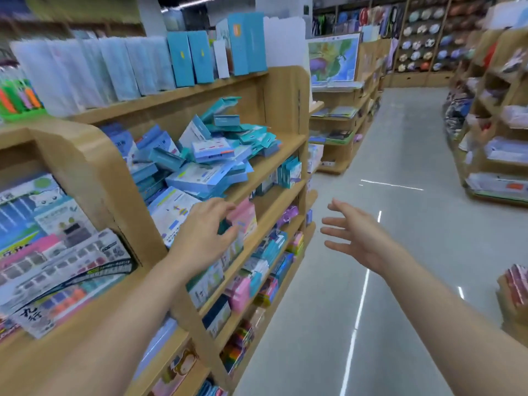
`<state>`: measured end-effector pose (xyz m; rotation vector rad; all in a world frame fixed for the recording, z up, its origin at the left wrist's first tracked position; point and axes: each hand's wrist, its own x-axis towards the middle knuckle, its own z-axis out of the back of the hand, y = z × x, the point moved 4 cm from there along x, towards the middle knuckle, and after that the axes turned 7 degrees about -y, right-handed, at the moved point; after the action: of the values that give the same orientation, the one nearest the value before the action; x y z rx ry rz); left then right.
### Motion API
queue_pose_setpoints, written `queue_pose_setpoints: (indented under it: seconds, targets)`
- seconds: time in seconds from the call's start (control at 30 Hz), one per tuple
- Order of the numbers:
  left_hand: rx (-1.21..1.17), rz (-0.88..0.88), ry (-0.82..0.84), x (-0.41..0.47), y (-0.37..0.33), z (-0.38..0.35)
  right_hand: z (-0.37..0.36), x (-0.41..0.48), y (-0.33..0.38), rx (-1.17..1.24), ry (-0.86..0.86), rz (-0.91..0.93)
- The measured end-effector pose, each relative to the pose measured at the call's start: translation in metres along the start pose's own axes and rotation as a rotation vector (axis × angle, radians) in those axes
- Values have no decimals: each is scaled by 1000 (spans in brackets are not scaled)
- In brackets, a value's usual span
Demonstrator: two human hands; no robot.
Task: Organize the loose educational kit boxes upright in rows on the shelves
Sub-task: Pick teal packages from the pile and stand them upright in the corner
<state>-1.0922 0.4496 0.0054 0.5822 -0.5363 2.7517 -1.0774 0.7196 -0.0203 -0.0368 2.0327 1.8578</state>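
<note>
A jumbled heap of teal and light-blue kit boxes (211, 155) lies on the middle wooden shelf (274, 158). Upright teal boxes (190, 60) stand in a row on the top shelf. My left hand (204, 235) reaches in at the shelf's front edge, fingers curled over a pink box (244, 215) and a small dark teal one just below the heap; whether it grips them I cannot tell. My right hand (354, 232) hovers over the aisle to the right of the shelf, fingers spread, holding nothing.
Lower shelves hold rows of pink, blue and multicoloured packs (265, 270). A compartment at the left holds large flat sets (57, 252). The glossy aisle floor (385, 195) runs ahead between shelving units; a map poster (333, 57) stands further on.
</note>
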Motion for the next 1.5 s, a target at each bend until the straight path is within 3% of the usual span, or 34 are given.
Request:
queue_pose_setpoints:
  seconds: [0.17, 0.33, 0.5, 0.73, 0.87, 1.07, 1.17, 1.3, 1.43, 1.5]
  targets:
    - [111, 133, -37, 97, 0, -45, 6, 144, 47, 34, 177, 44]
    - [64, 226, -240, 194, -6, -48, -21, 252, 115, 148, 408, 90]
    - [147, 257, -279, 274, 16, -54, -83, 330, 163, 274, 609, 55]
    - [233, 271, -340, 402, 89, -71, -207, 433, 218, 233, 854, 87]
    - [254, 342, -291, 453, 119, -78, -256, 471, 248, 146, 926, 143]
    - [399, 508, -33, 485, 143, -88, -310, 517, 272, -19, 1088, 204]
    - [501, 578, -161, 493, 145, -82, -327, 532, 275, -73, 1238, 241]
    - [572, 574, -415, 499, 133, -74, -336, 540, 287, -85, 1424, 454]
    - [632, 535, -577, 505, 93, -63, -335, 548, 300, -282, 1336, 1250]
    - [673, 519, -621, 509, 68, -57, -332, 547, 307, -228, 1286, 1422]
